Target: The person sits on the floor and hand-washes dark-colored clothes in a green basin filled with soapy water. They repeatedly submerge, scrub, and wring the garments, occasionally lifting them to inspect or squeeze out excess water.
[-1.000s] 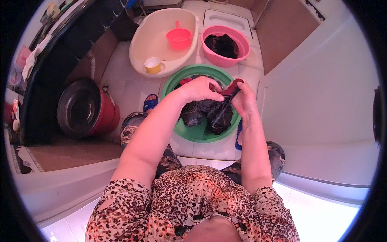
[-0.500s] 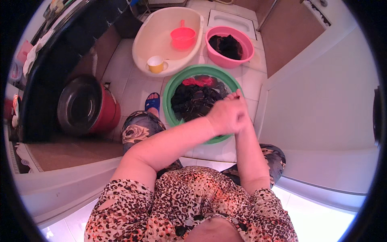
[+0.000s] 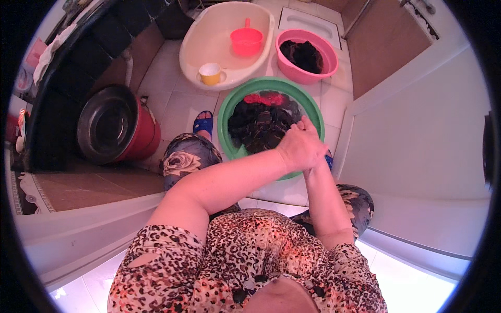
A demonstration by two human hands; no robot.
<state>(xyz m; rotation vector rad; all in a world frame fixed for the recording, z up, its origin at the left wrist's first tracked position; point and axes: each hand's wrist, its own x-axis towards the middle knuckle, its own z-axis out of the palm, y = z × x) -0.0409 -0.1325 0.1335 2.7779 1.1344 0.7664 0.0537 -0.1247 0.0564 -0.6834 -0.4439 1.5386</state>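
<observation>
My left hand (image 3: 294,150) reaches across to the right and is closed round my right hand and wrist, above the near right rim of a green basin (image 3: 226,112). Fingertips of my right hand (image 3: 307,124) seem to stick out past the left one; most of that hand is covered, so how its fingers are held cannot be told. Neither hand touches the washing. In the basin, dark clothes (image 3: 261,122) lie wet in water, with a red cloth (image 3: 265,98) at the far side.
Beyond stands a cream baby tub (image 3: 190,39) holding a pink dipper (image 3: 247,43) and a yellow cup (image 3: 210,75). A pink basin (image 3: 332,60) with dark clothes is to its right. At left, a dark basin (image 3: 104,128) leans against a red bucket (image 3: 148,130). A white door (image 3: 417,135) stands right.
The view has shifted a little, so the basins sit slightly higher and further right. My hands stay clasped together, with the left shifted slightly along the right.
</observation>
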